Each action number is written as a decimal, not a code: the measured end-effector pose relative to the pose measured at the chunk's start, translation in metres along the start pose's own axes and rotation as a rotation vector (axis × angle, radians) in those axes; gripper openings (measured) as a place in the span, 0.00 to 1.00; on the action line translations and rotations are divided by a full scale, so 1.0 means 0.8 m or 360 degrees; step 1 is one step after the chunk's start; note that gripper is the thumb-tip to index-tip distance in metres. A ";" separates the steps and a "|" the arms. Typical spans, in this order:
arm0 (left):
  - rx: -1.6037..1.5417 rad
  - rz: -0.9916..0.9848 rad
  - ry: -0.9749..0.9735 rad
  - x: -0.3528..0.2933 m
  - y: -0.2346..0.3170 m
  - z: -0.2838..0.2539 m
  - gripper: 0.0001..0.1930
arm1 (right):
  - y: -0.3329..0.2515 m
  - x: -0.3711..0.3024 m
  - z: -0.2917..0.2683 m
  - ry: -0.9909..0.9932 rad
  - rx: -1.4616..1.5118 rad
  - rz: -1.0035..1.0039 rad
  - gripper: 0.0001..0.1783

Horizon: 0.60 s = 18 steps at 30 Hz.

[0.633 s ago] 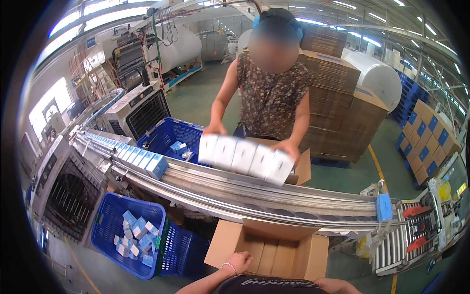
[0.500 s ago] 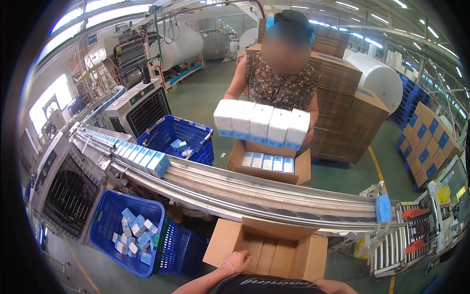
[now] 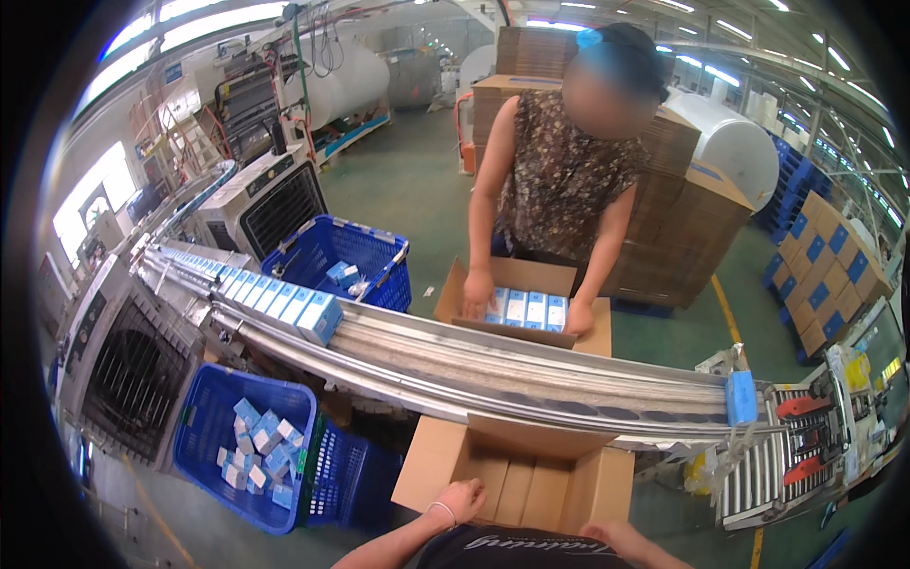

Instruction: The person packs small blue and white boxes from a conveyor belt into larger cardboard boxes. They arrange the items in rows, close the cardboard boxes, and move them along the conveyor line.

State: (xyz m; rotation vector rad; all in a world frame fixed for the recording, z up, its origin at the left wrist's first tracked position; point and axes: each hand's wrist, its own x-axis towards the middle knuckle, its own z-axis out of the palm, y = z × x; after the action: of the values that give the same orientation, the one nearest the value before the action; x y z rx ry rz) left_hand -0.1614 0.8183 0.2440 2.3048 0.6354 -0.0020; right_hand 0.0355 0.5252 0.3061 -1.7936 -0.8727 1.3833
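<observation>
An open, empty cardboard box (image 3: 512, 488) stands close in front of me, its flaps spread. My left hand (image 3: 463, 501) lies at its near left side, with the fingers curled over the cardboard edge. Beside the near right corner is my right hand (image 3: 611, 538), fingers stretched out and nothing seen in them. Across the conveyor (image 3: 531, 379), a co-worker has both hands in another cardboard box (image 3: 512, 337), around a row of white and blue cartons (image 3: 526, 308). A line of similar cartons (image 3: 294, 308) stands on the conveyor's left part.
A blue crate (image 3: 308, 417) with loose small cartons sits at my left, and another blue crate (image 3: 393, 284) is beyond the conveyor. A blue carton (image 3: 741, 396) stands at the belt's right end, before a roller table (image 3: 758, 488). Stacked cardboard (image 3: 664, 237) rises behind the co-worker.
The co-worker has lowered the held row of cartons into the far box. Cartons on the conveyor have moved slightly right. My right hand shows more; my left hand has barely moved.
</observation>
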 end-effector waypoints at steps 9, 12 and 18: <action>-0.0001 -0.0020 -0.0024 -0.005 0.017 -0.011 0.14 | 0.094 0.106 -0.004 0.1146 -0.1247 0.0267 0.47; 0.0039 -0.0028 -0.0046 -0.006 0.016 -0.011 0.14 | 0.134 0.147 0.019 0.1035 -0.1034 0.0525 0.58; -0.0098 0.0010 -0.0152 -0.004 0.011 -0.019 0.16 | 0.122 0.137 0.014 0.0971 -0.1101 0.0502 0.54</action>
State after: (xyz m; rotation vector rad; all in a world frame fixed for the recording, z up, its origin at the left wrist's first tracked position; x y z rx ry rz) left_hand -0.1628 0.8213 0.2613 2.2327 0.5720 -0.0877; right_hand 0.0560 0.5670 0.1660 -2.7705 -0.7928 0.6220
